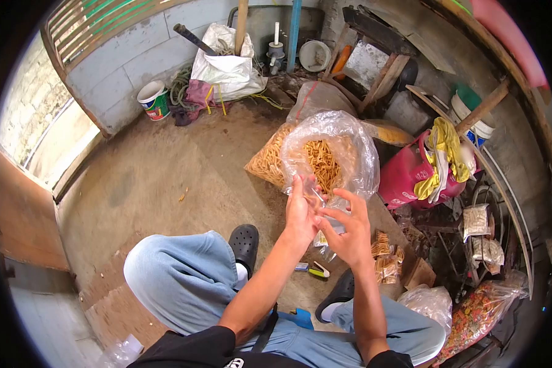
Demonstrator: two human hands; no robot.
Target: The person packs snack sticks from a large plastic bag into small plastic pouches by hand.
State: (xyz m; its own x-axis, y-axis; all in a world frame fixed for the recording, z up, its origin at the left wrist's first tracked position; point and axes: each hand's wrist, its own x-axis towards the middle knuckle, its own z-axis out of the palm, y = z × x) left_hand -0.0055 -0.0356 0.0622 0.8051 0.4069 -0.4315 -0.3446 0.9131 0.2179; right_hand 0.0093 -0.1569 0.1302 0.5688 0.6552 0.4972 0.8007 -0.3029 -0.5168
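Note:
In the head view both hands are raised in front of a large clear plastic bag (365,144) of orange-brown stick snacks (322,164), its mouth open. My left hand (302,211) is turned palm up with a small clear plastic bag (313,195) in its fingers. My right hand (348,230) is beside it, fingers spread, thumb and fingertips near the small bag's lower edge; nothing shows in its grasp. Below them on the floor lies a yellow-green stapler (318,270). Several small filled snack packs (387,264) lie to the right.
A pink tub (405,175) with yellow cloth stands right of the big bag. A bag of colourful items (481,316) lies at the lower right. A paint bucket (153,101) and white sack (227,67) stand by the back wall. My legs flank the stapler.

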